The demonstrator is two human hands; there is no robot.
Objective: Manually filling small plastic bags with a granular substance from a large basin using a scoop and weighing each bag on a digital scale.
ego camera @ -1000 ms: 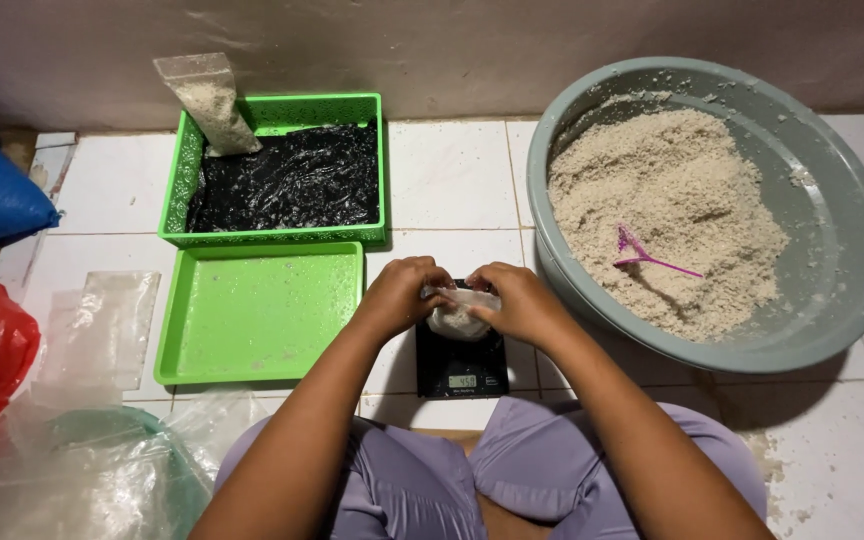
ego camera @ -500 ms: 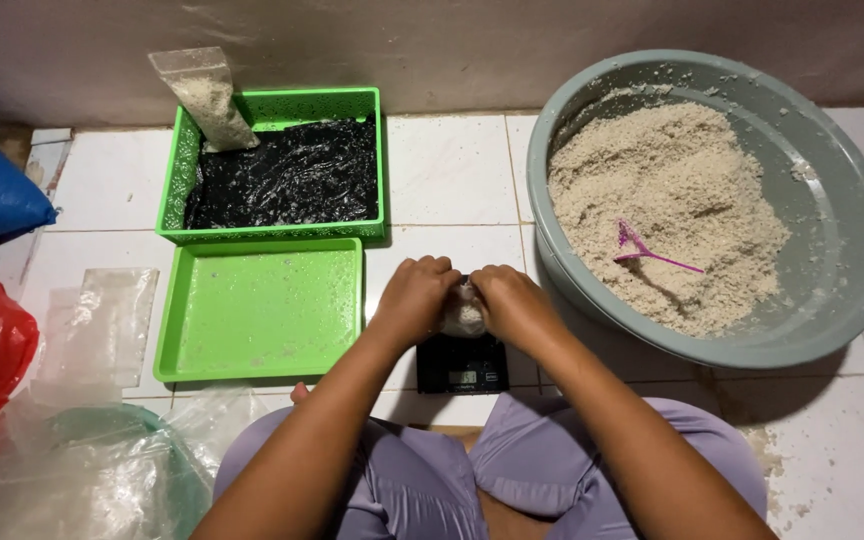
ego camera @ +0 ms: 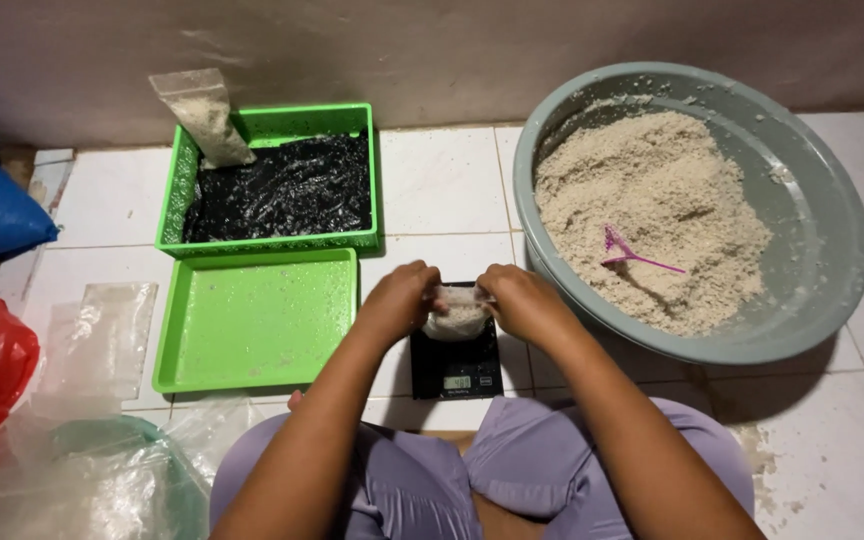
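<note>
Left hand (ego camera: 399, 300) and right hand (ego camera: 520, 302) reach forward, fingers pinched on small clear plastic bag of beige grain (ego camera: 455, 318) | bag between hands, above black digital scale (ego camera: 456, 364)

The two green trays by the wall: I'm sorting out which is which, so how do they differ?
The far green basket tray has slotted, latticed walls and holds a black sheet or filling, with a small clear filled bag leaning in its corner. The near green tray has smooth solid walls, looks shallower, and holds only a few scattered crumbs. Both are bright green, rectangular, and sit on the white tiled floor, left of the grey basin.
</note>
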